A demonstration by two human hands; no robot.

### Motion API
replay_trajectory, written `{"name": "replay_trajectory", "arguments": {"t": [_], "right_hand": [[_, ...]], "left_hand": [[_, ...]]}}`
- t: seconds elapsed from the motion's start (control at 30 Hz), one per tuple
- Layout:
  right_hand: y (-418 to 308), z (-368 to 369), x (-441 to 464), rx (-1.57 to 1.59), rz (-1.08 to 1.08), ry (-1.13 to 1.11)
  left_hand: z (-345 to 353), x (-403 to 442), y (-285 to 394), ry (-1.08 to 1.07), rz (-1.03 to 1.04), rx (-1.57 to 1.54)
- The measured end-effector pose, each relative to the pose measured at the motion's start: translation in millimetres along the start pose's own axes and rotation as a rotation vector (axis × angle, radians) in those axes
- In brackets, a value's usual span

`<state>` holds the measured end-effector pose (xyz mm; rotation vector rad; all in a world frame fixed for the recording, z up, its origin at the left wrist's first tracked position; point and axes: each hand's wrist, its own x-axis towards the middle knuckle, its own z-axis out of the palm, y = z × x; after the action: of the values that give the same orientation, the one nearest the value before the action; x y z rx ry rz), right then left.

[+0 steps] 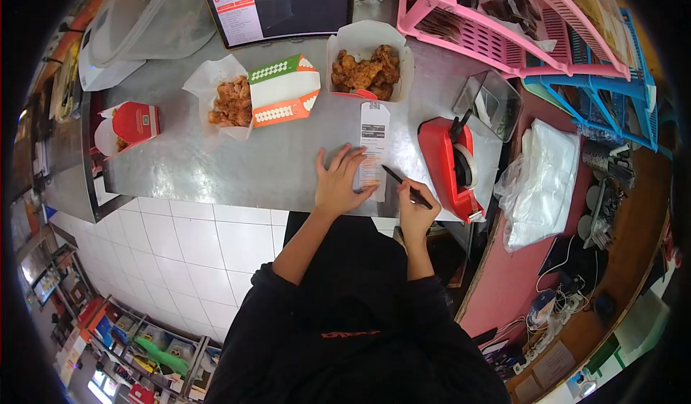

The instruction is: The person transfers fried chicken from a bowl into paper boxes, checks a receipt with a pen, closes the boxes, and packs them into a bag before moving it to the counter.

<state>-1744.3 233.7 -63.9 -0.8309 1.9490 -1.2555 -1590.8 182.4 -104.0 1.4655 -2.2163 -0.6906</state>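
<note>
Left fingers (339,158): spreading wide, pressing on the slip (374,136), gripping nothing
Right fingers (406,191): closing around the black pen (391,173), tip hovering at slip's right edge
Slip: lying on worktop (180,163), below chicken box (367,91)
Pen work: I'm judging it as checking or marking; calling for steady paper
Print: showing code, orange patches; I'm reading no words or brands

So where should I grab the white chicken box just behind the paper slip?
Probably low on the outside walls of the white box, one hand from the left, one from the right, because its top is open with chicken inside.
</note>
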Motion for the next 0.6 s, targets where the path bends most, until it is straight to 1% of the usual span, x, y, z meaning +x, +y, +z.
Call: {"name": "replay_trajectory", "arguments": {"t": [0.03, 0.1, 0.17, 0.23, 0.27, 0.3, 0.4, 0.43, 0.5, 0.53, 0.6], "right_hand": [[2, -1, -2, -0.001, 0.000, 0.002], [9, -1, -9, 0.026, 0.006, -0.155], [16, -1, -11, -0.004, 0.003, -0.183], [13, -2, -7, 0.045, 0.009, -0.010], [12, -3, -7, 0.023, 0.020, 0.028], [14, -4, -9, 0.023, 0.020, 0.030], [19, -5, -19, -0.018, 0.005, -0.153], [21, -6, -18, -0.018, 0.004, -0.155], [23, -8, -14, -0.024, -0.037, 0.017], [18, -11, -13, 0.045, -0.002, 0.060], [13, -15, -13, 0.052, 0.002, 0.043]], "left_hand": [[1, 0, 0, 0.013, 0.003, -0.003], [2, 0, 0, 0.025, 0.003, -0.007], [1, 0, -1, 0.015, 0.003, -0.003], [-1, 0, 0, 0.003, 0.008, 0.007], [-2, 1, 0, -0.010, 0.018, 0.015], [-2, 0, 0, -0.011, 0.020, 0.015], [-2, 0, 1, -0.027, 0.037, 0.035], [-3, 0, 2, -0.036, 0.035, 0.033], [-5, 0, 2, -0.046, 0.030, 0.033], [-6, 0, 2, -0.050, 0.033, 0.036], [-6, 1, 3, -0.056, 0.039, 0.036]]}}
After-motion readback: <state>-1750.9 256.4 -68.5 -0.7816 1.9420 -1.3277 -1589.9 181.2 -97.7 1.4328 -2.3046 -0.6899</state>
